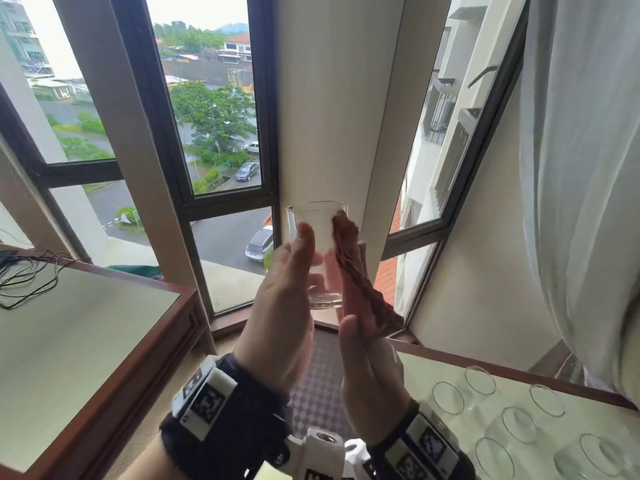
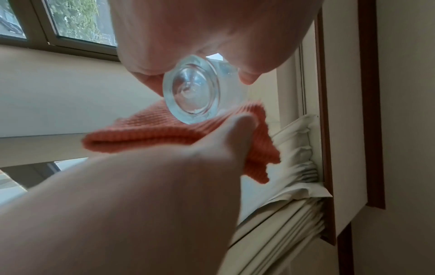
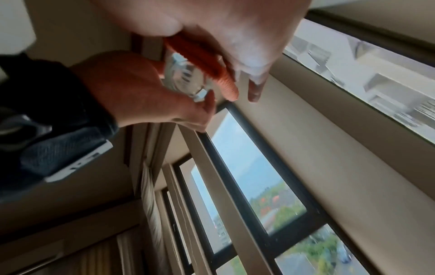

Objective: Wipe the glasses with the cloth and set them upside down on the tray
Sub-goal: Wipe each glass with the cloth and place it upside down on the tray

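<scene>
My left hand (image 1: 284, 292) grips a clear tumbler (image 1: 317, 216) held upright in front of the window, thumb on the near side and fingers behind it. My right hand (image 1: 367, 372) holds an orange-brown ribbed cloth (image 1: 353, 268) and presses it flat against the tumbler's right side. In the left wrist view the tumbler's thick base (image 2: 191, 89) faces the camera, the cloth (image 2: 150, 132) lies under it, and the right thumb (image 2: 242, 121) pins the cloth. The right wrist view shows the cloth (image 3: 207, 61) wedged between my right hand (image 3: 235, 28) and the glass (image 3: 183, 78). I see no tray.
Several other clear glasses (image 1: 519, 424) stand on a glass-topped table (image 1: 433, 362) at the lower right. A second table (image 1: 86, 341) with thin dark cables (image 1: 27, 278) is at the left. Windows are ahead, and a white curtain (image 1: 581, 168) hangs at the right.
</scene>
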`<state>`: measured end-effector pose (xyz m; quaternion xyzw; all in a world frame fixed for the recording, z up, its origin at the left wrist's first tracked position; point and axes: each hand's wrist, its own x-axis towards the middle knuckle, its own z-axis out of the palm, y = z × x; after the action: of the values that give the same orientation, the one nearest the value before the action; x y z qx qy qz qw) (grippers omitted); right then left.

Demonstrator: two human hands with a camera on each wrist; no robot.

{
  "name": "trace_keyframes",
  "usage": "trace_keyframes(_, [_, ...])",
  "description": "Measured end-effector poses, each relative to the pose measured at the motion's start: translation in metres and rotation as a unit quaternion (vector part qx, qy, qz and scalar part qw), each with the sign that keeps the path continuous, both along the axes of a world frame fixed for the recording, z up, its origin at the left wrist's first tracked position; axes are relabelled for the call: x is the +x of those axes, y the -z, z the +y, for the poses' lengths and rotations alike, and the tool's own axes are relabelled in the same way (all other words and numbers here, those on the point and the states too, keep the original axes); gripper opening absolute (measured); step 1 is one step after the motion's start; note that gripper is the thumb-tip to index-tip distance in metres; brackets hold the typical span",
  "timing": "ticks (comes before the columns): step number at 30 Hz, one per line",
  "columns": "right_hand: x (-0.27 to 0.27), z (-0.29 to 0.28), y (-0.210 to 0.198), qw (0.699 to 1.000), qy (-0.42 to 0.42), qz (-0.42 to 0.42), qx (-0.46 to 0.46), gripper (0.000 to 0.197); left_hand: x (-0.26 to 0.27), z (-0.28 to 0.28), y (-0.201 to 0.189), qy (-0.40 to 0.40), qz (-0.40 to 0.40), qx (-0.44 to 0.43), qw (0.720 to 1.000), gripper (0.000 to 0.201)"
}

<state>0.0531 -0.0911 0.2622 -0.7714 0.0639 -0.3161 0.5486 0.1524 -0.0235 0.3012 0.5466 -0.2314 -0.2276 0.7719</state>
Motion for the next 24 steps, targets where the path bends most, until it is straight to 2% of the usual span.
trace_keyframes(2, [0.004,0.0,0.0,1.0,0.025,-0.004,0.006,0.052,-0.002,0.002,-0.001,-0.002,-0.02,0.0,1.0,0.051])
trace_keyframes(3, [0.008,-0.005,-0.001,0.999,0.033,-0.038,-0.013,0.047,-0.006,0.002,-0.001,0.005,-0.035,0.008,0.999,0.05])
trace_keyframes(4, [0.012,-0.012,-0.004,0.996,0.045,-0.063,-0.034,0.048,-0.011,0.002,0.001,0.015,-0.046,0.021,0.999,0.051])
trace_keyframes(6, [0.017,-0.021,-0.024,0.994,0.03,-0.103,-0.01,0.054,-0.018,-0.001,0.008,0.041,-0.05,0.032,0.997,0.056])
trace_keyframes(8, [0.019,-0.022,-0.041,0.992,0.011,-0.128,0.002,0.048,-0.022,-0.004,0.011,0.061,-0.046,0.035,0.996,0.061])
trace_keyframes(10, [0.015,-0.013,-0.045,0.992,0.009,-0.115,-0.043,0.048,-0.019,-0.005,0.011,0.053,-0.041,0.043,0.997,0.065])
trace_keyframes(13, [0.005,0.001,-0.017,0.984,-0.005,-0.098,-0.151,0.059,-0.004,-0.002,0.002,0.005,-0.014,0.006,1.0,0.053])
trace_keyframes(14, [0.001,0.003,-0.007,0.985,0.001,-0.092,-0.145,0.055,0.0,-0.001,-0.003,-0.005,-0.015,-0.001,1.0,0.052])
trace_keyframes(16, [-0.004,0.005,0.006,0.994,0.024,-0.079,-0.076,0.041,0.002,0.001,-0.007,-0.004,-0.029,-0.002,1.0,0.054])
trace_keyframes(17, [-0.004,0.001,0.007,0.996,0.037,-0.074,-0.038,0.046,-0.001,0.001,-0.007,0.003,-0.036,-0.003,0.999,0.054])
trace_keyframes(19, [-0.001,-0.011,-0.001,0.996,0.053,-0.068,0.02,0.052,-0.014,0.001,-0.005,0.029,-0.058,0.006,0.998,0.053])
trace_keyframes(22, [0.007,-0.027,-0.025,0.991,0.057,-0.118,0.016,0.052,-0.03,-0.003,0.001,0.069,-0.058,0.022,0.996,0.048])
trace_keyframes(24, [0.004,-0.026,-0.043,0.989,0.032,-0.141,0.039,0.044,-0.03,-0.008,0.003,0.064,-0.04,0.021,0.997,0.049])
